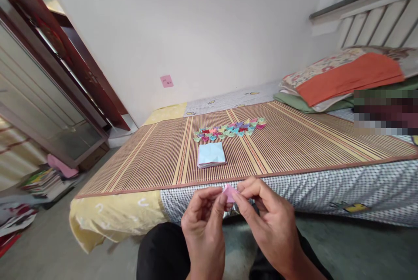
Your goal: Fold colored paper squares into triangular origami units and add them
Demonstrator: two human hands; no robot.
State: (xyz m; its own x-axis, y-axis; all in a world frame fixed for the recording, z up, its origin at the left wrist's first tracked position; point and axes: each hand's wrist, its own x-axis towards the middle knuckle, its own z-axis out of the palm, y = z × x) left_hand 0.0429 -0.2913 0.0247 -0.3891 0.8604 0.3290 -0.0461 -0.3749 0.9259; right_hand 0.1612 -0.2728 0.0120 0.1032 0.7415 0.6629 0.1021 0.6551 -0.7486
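Observation:
My left hand (204,223) and my right hand (267,219) meet in front of the bed's near edge, both pinching a small folded pink paper (229,192) between fingertips. On the bamboo mat (146,162) beyond them lies a stack of square paper sheets (211,155) with a light blue one on top. Farther back, a row of several small folded paper pieces (230,129) in mixed colours stretches across the mat.
Pillows and folded bedding (342,77) lie at the bed's right end by a slatted headboard. A wooden-framed glass door (48,84) stands at left. Books and papers (42,182) are piled on the floor at left. A pink note (166,81) sticks to the wall.

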